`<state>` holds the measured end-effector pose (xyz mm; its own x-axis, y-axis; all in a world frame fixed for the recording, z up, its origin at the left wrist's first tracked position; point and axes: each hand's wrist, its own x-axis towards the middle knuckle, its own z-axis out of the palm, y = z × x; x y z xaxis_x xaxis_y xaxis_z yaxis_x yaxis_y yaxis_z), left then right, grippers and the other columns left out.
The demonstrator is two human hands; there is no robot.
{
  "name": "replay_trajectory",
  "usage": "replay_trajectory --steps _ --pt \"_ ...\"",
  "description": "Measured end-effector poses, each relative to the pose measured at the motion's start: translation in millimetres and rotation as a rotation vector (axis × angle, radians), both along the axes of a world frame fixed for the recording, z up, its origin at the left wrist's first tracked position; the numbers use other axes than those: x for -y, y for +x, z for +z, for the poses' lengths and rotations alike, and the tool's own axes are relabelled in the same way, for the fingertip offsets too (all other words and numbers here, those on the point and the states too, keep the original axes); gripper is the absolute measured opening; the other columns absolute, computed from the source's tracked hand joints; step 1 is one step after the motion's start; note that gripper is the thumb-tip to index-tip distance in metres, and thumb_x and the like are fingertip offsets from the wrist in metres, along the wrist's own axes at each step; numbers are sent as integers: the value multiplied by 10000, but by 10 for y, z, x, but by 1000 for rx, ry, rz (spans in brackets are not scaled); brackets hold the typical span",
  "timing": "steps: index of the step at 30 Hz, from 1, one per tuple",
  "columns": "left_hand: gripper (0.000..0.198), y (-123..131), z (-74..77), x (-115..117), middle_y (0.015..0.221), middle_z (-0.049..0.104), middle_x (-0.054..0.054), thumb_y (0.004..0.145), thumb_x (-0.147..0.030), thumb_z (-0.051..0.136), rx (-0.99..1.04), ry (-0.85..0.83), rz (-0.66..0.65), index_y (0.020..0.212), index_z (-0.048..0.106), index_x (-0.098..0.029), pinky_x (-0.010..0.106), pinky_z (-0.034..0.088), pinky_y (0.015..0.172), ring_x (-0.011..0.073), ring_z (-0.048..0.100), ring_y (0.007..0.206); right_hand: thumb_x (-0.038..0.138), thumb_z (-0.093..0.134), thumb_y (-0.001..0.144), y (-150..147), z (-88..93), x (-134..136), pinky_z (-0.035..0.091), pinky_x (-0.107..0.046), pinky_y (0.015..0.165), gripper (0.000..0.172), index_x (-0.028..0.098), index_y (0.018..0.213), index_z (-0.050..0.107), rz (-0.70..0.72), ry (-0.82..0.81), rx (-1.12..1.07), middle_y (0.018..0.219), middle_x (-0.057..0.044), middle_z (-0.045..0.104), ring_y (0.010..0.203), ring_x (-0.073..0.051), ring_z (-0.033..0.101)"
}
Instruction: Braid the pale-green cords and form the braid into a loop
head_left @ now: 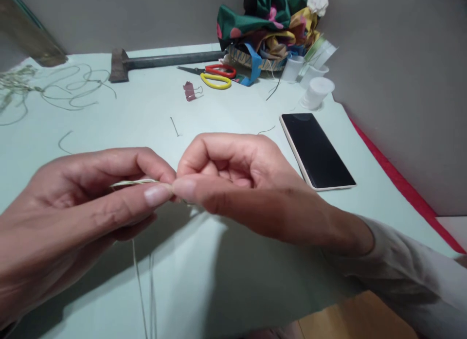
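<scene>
Thin pale green cord (136, 182) runs through my left hand (105, 198), pinched between thumb and forefinger. Tip to tip with it, my right hand (226, 178) pinches the cord too, its other fingers curled in. A short bit of cord pokes out under the right thumb. From below my left hand a loose strand (136, 280) hangs toward the table's front edge. The fingertips hide the spot where the cord passes between the two hands.
Behind my hands lie a needle-like pin (174, 127), a binder clip (189, 91), scissors (215, 77) and a hammer (164, 61). Tangled cord (22, 86) is at left. A phone (315, 149), thread spools (317, 92) and a basket of fabric (270, 32) stand right.
</scene>
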<state>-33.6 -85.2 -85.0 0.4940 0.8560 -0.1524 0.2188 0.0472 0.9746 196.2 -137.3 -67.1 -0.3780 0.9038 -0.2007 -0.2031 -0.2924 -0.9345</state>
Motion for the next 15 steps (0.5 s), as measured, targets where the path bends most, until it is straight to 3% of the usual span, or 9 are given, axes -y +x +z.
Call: replay_trajectory --steps 4,9,15 --pt "231 68 58 -28 565 527 18 876 -420 786 15 -13 12 823 806 -196 161 412 396 95 437 510 311 776 857 6 -6 -10 227 -220 464 215 222 768 602 -17 34 93 624 71 345 552 -77 282" --pt "243 97 84 -35 563 494 18 894 -418 768 71 -20 -4 810 802 -193 165 397 383 91 407 496 222 702 863 2 -30 -42 217 -217 455 151 201 745 610 -67 125 177 601 76 341 530 -69 275" --pt "253 69 49 -31 559 478 12 884 -466 782 57 19 -48 814 801 -224 164 384 385 95 396 497 255 717 872 1 -28 -41 211 -213 460 157 197 774 609 -46 124 221 605 80 352 533 -60 290"
